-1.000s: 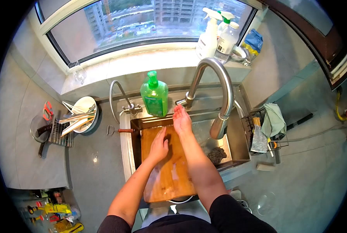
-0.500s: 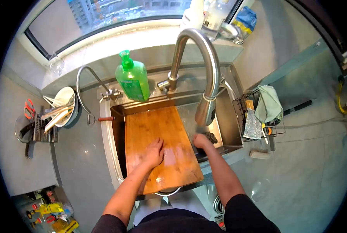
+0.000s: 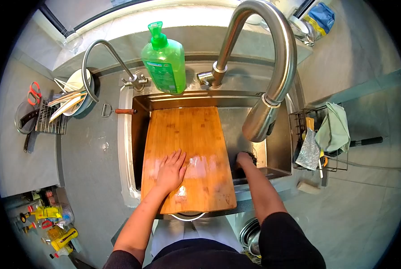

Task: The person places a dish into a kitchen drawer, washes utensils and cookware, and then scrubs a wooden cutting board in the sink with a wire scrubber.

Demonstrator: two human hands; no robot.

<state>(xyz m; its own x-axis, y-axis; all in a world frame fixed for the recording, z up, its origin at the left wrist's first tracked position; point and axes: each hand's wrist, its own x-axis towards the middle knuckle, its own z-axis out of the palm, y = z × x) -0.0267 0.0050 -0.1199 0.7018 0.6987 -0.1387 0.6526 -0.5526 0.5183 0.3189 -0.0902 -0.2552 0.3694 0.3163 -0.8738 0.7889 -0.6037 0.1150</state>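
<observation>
Scrubber [image 3: 254,158] now sits mostly behind right hand [image 3: 244,159], grip unclear; left hand [image 3: 171,174] lies flat.

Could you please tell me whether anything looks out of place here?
Mildly, yes: the board, under the left hand, juts past the near edge of the sink instead of lying fully inside. No clear damage shows.

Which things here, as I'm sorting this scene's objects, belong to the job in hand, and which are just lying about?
Apparently in the job:
wooden board, under the left hand
dark scourer, mostly hidden by the right hand
sink
perhaps the green pump bottle

Apparently just lying about:
red-handled scissors
green cloth
silvery cloth
</observation>
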